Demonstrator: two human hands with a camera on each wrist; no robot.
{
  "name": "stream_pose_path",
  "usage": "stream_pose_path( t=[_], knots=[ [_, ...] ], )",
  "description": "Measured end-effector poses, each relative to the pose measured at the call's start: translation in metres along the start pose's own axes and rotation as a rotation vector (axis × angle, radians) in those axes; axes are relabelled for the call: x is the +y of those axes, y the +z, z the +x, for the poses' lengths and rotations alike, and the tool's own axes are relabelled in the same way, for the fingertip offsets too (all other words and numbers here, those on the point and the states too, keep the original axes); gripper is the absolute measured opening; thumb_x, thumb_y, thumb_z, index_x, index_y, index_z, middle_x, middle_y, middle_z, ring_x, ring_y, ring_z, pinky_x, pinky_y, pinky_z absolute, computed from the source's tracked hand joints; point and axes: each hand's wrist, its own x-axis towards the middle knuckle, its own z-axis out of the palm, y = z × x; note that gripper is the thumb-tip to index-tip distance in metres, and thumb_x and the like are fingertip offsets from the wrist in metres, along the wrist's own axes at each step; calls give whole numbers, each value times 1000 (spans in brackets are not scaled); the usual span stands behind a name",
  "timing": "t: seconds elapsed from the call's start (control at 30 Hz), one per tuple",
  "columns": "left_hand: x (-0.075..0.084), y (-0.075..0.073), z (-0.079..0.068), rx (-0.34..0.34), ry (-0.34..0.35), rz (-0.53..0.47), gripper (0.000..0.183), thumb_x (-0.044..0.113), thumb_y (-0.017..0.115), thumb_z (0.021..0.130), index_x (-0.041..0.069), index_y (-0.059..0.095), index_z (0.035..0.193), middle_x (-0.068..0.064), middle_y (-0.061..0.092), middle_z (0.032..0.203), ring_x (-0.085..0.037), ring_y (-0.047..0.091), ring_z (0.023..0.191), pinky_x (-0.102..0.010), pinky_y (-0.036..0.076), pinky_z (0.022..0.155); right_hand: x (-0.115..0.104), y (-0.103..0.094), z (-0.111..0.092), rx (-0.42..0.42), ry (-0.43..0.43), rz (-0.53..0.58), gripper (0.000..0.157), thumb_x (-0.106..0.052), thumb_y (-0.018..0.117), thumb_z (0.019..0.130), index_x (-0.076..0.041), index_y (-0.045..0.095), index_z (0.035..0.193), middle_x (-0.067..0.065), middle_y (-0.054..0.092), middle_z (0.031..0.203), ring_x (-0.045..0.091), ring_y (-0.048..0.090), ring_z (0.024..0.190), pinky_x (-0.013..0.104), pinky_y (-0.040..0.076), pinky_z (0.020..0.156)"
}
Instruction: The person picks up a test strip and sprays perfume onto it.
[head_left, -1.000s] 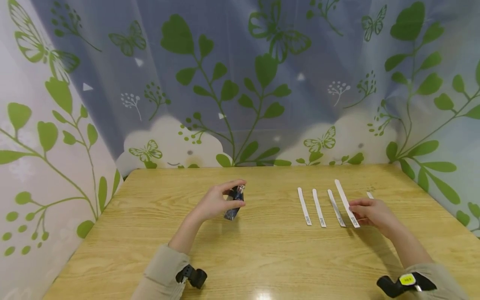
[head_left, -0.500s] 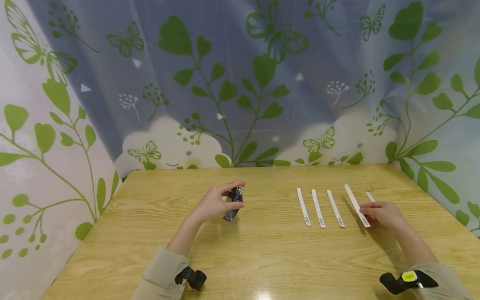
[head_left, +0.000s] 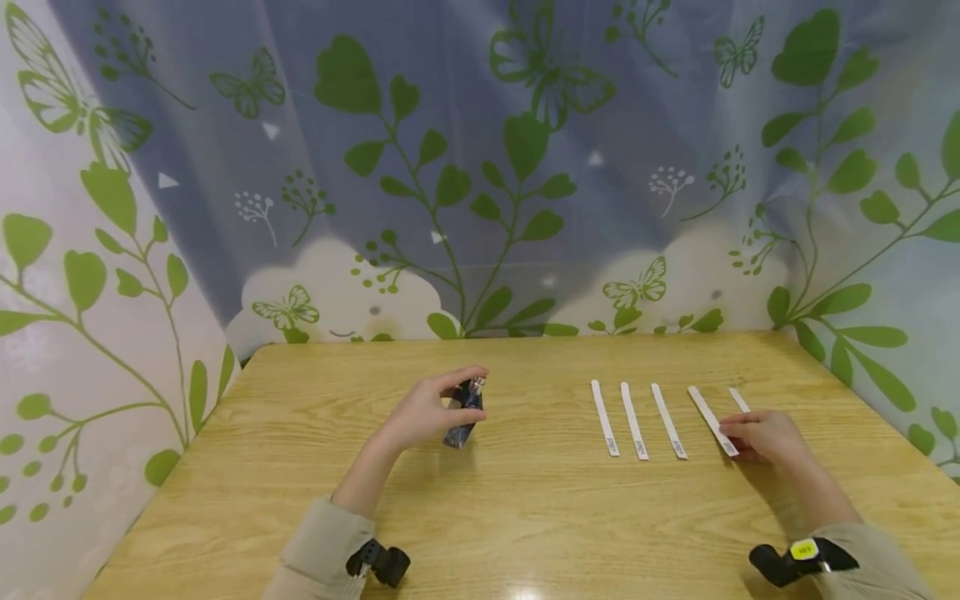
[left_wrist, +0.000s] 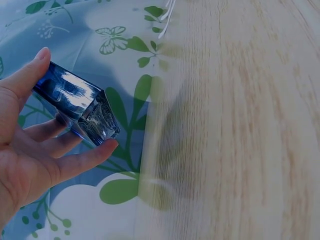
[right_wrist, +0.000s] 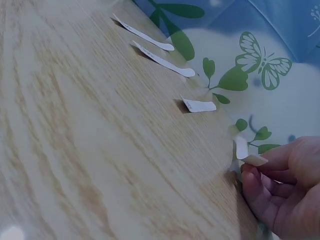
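My left hand [head_left: 416,415] grips a dark blue glass perfume bottle [head_left: 459,433] with a silver neck, thumb on one side and fingers on the other. In the left wrist view the bottle [left_wrist: 75,97] tilts, its thick clear base facing the camera. On the right, my right hand [head_left: 772,437] pinches a white perfume test strip [head_left: 705,408] near its printed end, close over the table. In the right wrist view that strip [right_wrist: 242,149] looks bent at the fingertips. Another strip [head_left: 739,400] lies right of it, partly hidden behind the hand.
Three more white strips, including the leftmost strip [head_left: 604,418], lie side by side left of the right hand. The wooden table [head_left: 525,500] ends at a leaf-patterned curtain [head_left: 480,208] behind and at both sides.
The right hand has carried its strip rightward, away from the three strips on the left, and lowered it toward the table. The left hand keeps its hold on the bottle, almost still.
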Motion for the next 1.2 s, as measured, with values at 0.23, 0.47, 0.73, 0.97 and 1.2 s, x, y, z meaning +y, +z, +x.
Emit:
stream_pose_path(
  t=[0.23,0.47,0.73,0.97,1.2],
  knots=[
    [-1,0,-1,9,2,-9,56,23,72,83,21,51,135,-4,48,137,-33,45,121,-50,40,94,1,2,3,26,-7,-45,29,-6,60,87,20,60,102,-7,57,73,2,54,63,24,53,59],
    [-1,1,-1,5,-15,2,56,26,72,83,23,51,135,-5,47,137,-34,47,118,-44,46,87,3,2,2,42,-19,-80,33,-6,61,88,21,56,106,-5,54,72,2,52,62,24,53,59],
    [1,1,-1,6,-5,3,55,21,71,84,22,51,135,-5,47,136,-33,47,117,-48,43,91,5,1,2,84,-89,-189,39,-11,64,88,21,56,107,-3,59,78,0,54,63,23,53,59],
    [2,2,0,-2,-8,8,55,24,72,83,23,51,134,-5,48,136,-30,48,116,-44,44,89,6,-2,-1,116,-127,-295,38,-16,63,88,18,59,104,-4,61,72,1,55,61,23,52,56],
    [3,3,1,-11,3,15,55,27,72,83,23,51,134,-5,48,135,-30,48,116,-46,43,91,1,-7,-6,135,-161,-346,39,-17,60,89,19,59,104,-1,63,66,4,57,58,24,51,54]
  ],
)
